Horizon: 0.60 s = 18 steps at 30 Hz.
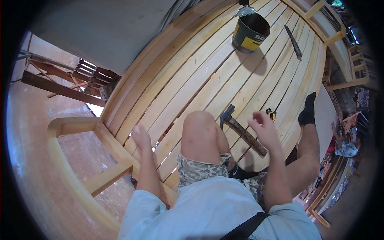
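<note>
My left hand (pixel 141 137) is closed above the slats near the left edge, its fingertips turned away; anything in it is hidden. My right hand (pixel 265 127) has its fingers curled in beside the hammer, and I cannot make out what they hold, if anything. The hammer (pixel 245 133), with a dark steel head and worn wooden handle, lies slantwise on the slats between my bent knee and my right hand. Just past that hand sits a yellow and black tape measure (pixel 271 115). Several thin nails (pixel 220 79) stick up from the pale wooden slats (pixel 176 86).
A black and yellow bucket (pixel 249 40) stands farther up the slats, a scraper (pixel 245 10) at its rim. Right of it lies a long dark flat tool (pixel 294 43). Curved wooden frames (pixel 76 178) flank the slats. Grey cloth (pixel 108 32) hangs at upper left. My knee (pixel 199 134) rises between my hands.
</note>
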### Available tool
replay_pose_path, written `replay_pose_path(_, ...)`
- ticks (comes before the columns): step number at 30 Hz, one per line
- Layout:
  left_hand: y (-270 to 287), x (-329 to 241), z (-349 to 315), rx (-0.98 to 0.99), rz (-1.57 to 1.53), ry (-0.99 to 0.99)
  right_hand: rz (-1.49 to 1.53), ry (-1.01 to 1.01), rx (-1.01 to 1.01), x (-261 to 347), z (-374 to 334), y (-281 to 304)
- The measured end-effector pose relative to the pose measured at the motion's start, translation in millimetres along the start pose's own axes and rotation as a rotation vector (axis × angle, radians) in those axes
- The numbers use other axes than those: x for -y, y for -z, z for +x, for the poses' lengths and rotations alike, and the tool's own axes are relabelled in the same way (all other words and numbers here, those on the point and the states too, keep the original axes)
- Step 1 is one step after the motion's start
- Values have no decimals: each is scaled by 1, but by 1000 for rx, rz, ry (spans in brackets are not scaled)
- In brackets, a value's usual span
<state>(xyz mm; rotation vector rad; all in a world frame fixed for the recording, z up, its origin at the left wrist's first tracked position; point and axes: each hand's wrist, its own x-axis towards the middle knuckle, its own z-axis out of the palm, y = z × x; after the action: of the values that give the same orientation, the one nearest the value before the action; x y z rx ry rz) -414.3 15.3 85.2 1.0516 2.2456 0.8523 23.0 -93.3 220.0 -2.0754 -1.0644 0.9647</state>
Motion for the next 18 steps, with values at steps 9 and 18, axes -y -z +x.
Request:
replay_pose_path(9,-15,116,-81,-144,651,12,-570,159,-420,-145,41,-111)
replay_pose_path(18,-9,132,-82,-218,677,-6,-711,110,-306,-151,37,-114)
